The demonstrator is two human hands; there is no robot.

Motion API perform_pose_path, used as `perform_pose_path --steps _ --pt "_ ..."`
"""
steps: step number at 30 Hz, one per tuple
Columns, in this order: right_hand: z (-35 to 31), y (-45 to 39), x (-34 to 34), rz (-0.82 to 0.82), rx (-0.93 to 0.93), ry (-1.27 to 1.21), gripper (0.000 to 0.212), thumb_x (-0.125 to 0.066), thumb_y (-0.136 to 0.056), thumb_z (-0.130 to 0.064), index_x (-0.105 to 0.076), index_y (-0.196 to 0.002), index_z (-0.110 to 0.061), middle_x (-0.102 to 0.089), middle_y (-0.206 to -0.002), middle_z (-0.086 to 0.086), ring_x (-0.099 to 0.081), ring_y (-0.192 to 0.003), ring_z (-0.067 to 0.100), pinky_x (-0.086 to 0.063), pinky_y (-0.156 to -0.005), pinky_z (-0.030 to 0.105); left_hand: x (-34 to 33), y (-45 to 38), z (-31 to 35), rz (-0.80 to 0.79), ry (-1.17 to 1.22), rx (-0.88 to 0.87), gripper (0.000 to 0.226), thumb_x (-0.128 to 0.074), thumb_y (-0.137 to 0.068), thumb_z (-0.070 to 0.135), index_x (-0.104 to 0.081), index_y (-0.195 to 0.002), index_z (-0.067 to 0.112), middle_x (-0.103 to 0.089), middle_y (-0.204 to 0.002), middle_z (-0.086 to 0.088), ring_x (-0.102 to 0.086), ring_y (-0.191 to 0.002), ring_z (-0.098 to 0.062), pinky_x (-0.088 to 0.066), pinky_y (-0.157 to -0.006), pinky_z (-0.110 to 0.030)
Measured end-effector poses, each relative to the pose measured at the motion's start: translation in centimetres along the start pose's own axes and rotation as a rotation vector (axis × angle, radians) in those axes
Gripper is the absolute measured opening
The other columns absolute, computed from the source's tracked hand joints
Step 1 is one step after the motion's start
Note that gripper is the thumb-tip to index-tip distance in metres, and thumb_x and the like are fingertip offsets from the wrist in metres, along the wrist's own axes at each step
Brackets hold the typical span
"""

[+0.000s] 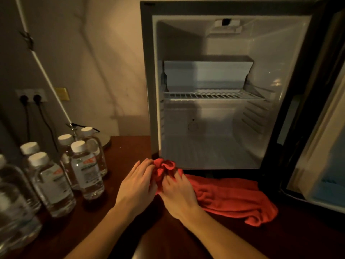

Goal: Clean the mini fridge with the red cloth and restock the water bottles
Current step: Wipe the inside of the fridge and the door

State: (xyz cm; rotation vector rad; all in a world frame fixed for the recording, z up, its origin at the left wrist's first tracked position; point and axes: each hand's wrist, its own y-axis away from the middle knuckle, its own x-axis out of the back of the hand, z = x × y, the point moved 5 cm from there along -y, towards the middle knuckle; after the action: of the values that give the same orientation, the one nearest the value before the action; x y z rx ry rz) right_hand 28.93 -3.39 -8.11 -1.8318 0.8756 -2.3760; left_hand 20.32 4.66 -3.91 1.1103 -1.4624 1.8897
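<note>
Dim warm light falls on a dark wooden table (pixel 130 150) set against a pale wall. At twelve o'clock stands the mini fridge (pixel 214 90), its door (pixel 321 128) swung open toward three o'clock, a wire shelf (pixel 212 95) across the middle and nothing on its floor. Just in front of it, at the centre of the table, lies the red cloth (pixel 233 199), spread toward four o'clock and bunched at its near-left end. Both hands meet on that bunch: the left hand (pixel 136 186) curls its fingers into the folds, and the right hand (pixel 179 193) lies over the cloth with fingertips tucked in, though whether it truly pinches the fabric is hard to make out. At nine o'clock, well apart from the fridge, the water bottles (pixel 85 169) stand upright in a cluster, white caps on. Behind them, two black plugs sit in a wall socket (pixel 30 96).
</note>
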Motion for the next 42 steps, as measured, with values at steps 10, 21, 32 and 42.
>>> perform_pose_path --steps 10,21,32,42 --pt "12.4 4.3 3.0 -0.185 -0.268 0.246 0.017 -0.069 -0.062 -0.019 -0.074 -0.076 -0.012 -0.068 -0.070 0.007 -0.060 -0.071 0.030 -0.050 -0.069 0.036 0.0 -1.4 4.5 -0.018 -0.033 -0.043 0.051 -0.067 -0.084 0.022 -0.057 -0.133 0.011 -0.053 -0.143 -0.005 -0.045 -0.136 -0.017 -0.017 -0.117 -0.033" --pt "22.2 9.0 5.4 -0.136 -1.097 -0.199 0.066 -0.049 -0.097 -0.024 -0.022 -0.137 0.020 -0.050 -0.133 0.028 -0.058 -0.116 0.038 -0.047 -0.093 0.037 -1.6 -3.1 8.0 -0.040 0.018 -0.118 0.049 -0.065 -0.087 0.022 -0.056 -0.134 0.012 -0.055 -0.141 -0.005 -0.047 -0.135 -0.020 -0.020 -0.116 -0.034" --pt "16.8 6.0 5.9 -0.157 -1.009 -0.389 0.033 -0.058 -0.091 -0.037 -0.064 -0.099 -0.006 -0.067 -0.100 0.016 -0.065 -0.096 0.033 -0.049 -0.077 0.033 -0.8 -1.5 4.0 -0.085 -0.083 -0.025 0.053 -0.068 -0.084 0.025 -0.056 -0.134 0.012 -0.054 -0.142 -0.005 -0.046 -0.135 -0.018 -0.017 -0.116 -0.034" --pt "0.1 0.5 2.0 0.060 -0.011 -0.223 0.052 -0.057 -0.075 -0.021 -0.055 -0.127 -0.016 -0.064 -0.111 0.002 -0.062 -0.106 0.029 -0.055 -0.087 0.036 1.2 1.6 -1.1 -0.142 -0.150 0.071 0.069 -0.045 -0.078 0.038 -0.049 -0.143 0.013 -0.048 -0.149 -0.005 -0.043 -0.138 -0.019 -0.021 -0.119 -0.031"
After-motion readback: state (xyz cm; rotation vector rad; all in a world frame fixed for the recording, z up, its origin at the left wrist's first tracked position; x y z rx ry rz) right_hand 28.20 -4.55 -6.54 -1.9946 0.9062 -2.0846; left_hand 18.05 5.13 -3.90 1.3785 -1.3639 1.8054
